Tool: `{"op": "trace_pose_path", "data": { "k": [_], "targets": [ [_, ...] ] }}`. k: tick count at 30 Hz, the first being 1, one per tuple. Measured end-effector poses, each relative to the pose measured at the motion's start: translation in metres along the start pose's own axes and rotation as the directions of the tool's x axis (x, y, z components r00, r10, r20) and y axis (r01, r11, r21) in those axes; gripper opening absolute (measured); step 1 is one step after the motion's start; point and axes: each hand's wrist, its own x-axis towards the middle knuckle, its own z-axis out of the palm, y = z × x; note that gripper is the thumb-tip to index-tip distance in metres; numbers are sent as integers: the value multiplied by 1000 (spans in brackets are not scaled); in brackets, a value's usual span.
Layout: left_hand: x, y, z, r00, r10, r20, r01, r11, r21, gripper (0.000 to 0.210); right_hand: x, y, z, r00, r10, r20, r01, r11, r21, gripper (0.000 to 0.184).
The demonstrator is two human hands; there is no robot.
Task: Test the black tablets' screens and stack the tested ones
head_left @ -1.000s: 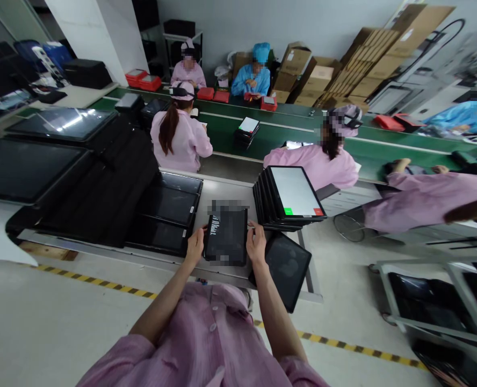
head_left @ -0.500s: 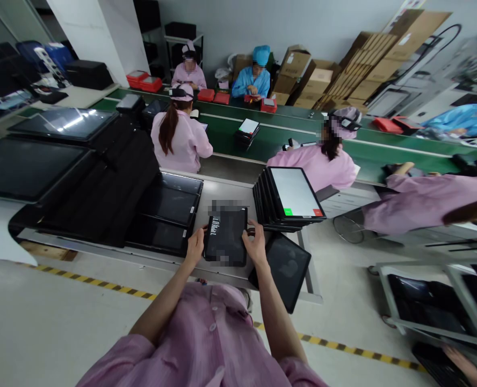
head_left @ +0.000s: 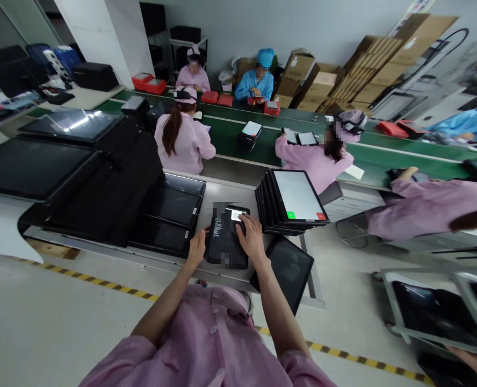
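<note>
Head view: over our grey bench (head_left: 231,191) we have a black tablet (head_left: 224,243), left hand (head_left: 197,246) gripping its edge, right hand (head_left: 252,237), fingers spread, touching its screen; beyond the bench runs a green conveyor (head_left: 227,129) (cartons (head_left: 300,67) stacked behind).

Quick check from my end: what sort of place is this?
Likely an electronics assembly or testing floor: people in pink smocks sit along a long green bench, a tall stack of flat black tablets stands nearby, and the wearer's right hand is over a dark rectangular tablet.
</note>
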Motion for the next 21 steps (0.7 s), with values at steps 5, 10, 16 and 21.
{"op": "trace_pose_path", "data": {
  "k": [5,10,16,21],
  "targets": [
    [0,1,-1,1000,1,-7,-1,1000,18,74,8,4,2,999,-35,-39,35,999,11,34],
    [1,-1,0,1000,-16,-1,16,1000,12,77,9,6,5,998,-43,-49,43,999,-5,35],
    [1,-2,1,1000,4,-5,-4,1000,9,75,8,5,3,1000,-10,20,11,999,-43,39],
    [0,-6,1,1000,19,1,-19,1000,2,69,2,-1,-1,998,32,-59,-34,999,-41,40]
  ]
}}
